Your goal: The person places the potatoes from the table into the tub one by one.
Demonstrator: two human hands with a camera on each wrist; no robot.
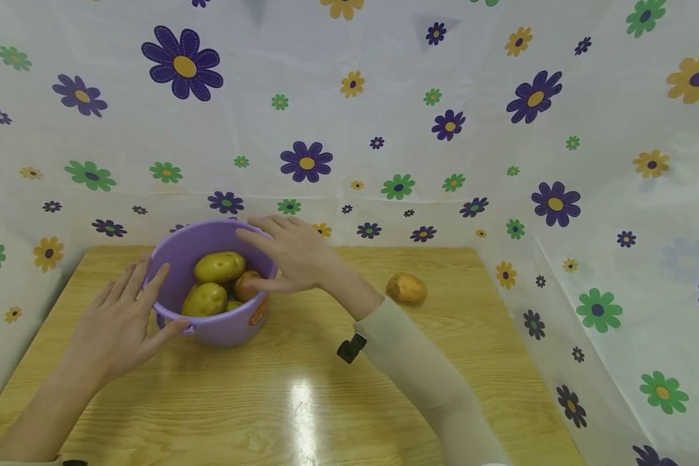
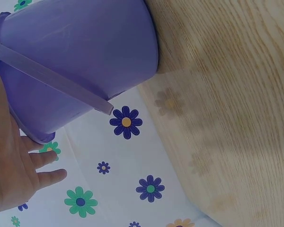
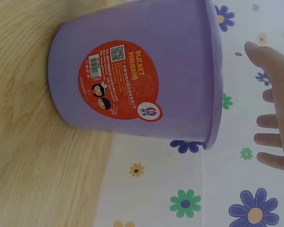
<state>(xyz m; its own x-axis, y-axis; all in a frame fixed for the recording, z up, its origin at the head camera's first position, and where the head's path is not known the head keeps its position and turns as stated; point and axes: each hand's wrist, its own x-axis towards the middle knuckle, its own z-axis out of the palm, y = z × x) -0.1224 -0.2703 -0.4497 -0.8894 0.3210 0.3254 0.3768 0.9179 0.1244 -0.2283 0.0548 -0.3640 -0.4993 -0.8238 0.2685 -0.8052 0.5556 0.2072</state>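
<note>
A purple bucket [image 1: 221, 333] stands on the table, tilted slightly in the head view, with several potatoes [image 1: 220, 266] inside. Most are yellow-green; one reddish-brown potato [image 1: 247, 286] lies at the right. My left hand [image 1: 113, 323] is at the bucket's left rim, fingers spread and extended, thumb by the handle joint. The left wrist view shows the bucket's handle [image 2: 57, 78] hanging down its side. Over the right rim reaches my right hand [image 1: 297, 252], fingers stretched out and holding nothing. In the right wrist view that hand [image 3: 279, 109] is apart from the rim.
A single potato [image 1: 407, 288] with a pale patch lies on the wooden table [image 1: 338, 401], right of the bucket. White flowered cloth [image 1: 349, 129] hangs behind the table and along its sides. A red label [image 3: 118, 80] is stuck to the bucket.
</note>
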